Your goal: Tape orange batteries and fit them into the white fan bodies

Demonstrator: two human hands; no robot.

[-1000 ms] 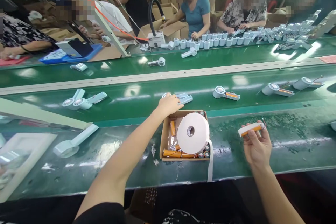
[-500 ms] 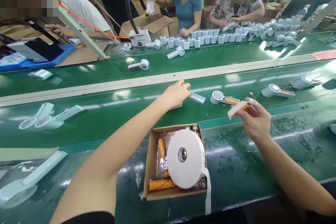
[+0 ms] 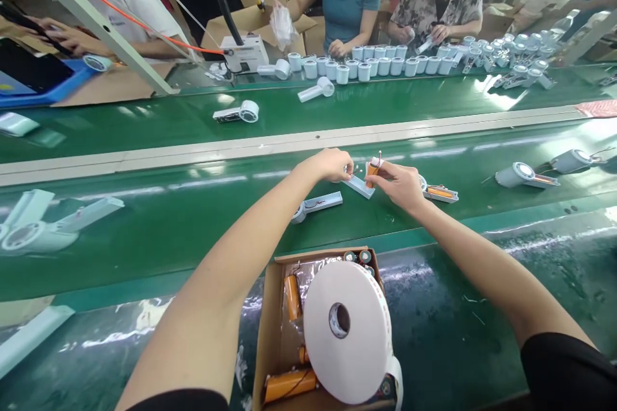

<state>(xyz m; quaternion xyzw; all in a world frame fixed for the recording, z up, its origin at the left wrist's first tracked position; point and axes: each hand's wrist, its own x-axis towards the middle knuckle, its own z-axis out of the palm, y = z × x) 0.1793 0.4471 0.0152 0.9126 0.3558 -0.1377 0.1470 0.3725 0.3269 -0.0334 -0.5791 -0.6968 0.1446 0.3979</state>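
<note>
My left hand [image 3: 334, 165] is closed around the head end of a white handheld fan [image 3: 360, 187]; the head is hidden behind my fingers. The fan's open, trough-like handle points to the right. Pinched in my right hand [image 3: 401, 185] is an orange cylindrical battery [image 3: 371, 174] with a white piece on its side and thin wires at the top. It is tilted upright just above the handle's far end. A second fan [image 3: 324, 203] with wires in its handle lies below my left hand. Beyond my right wrist, another fan [image 3: 441, 193] has an orange battery in its handle.
A cardboard box [image 3: 270, 327] in front of me holds orange batteries [image 3: 292, 298] and a large white tape roll [image 3: 347, 334]. More fans [image 3: 523, 174] lie along the green belt [image 3: 193, 225]. Across the divider [image 3: 289, 139], co-workers sit behind rows of white fan heads [image 3: 366, 69].
My right hand has brought the battery leftward to the fan handle beside my left hand. The left hand stays at the fan. The view has shifted slightly, uncovering the second fan.
</note>
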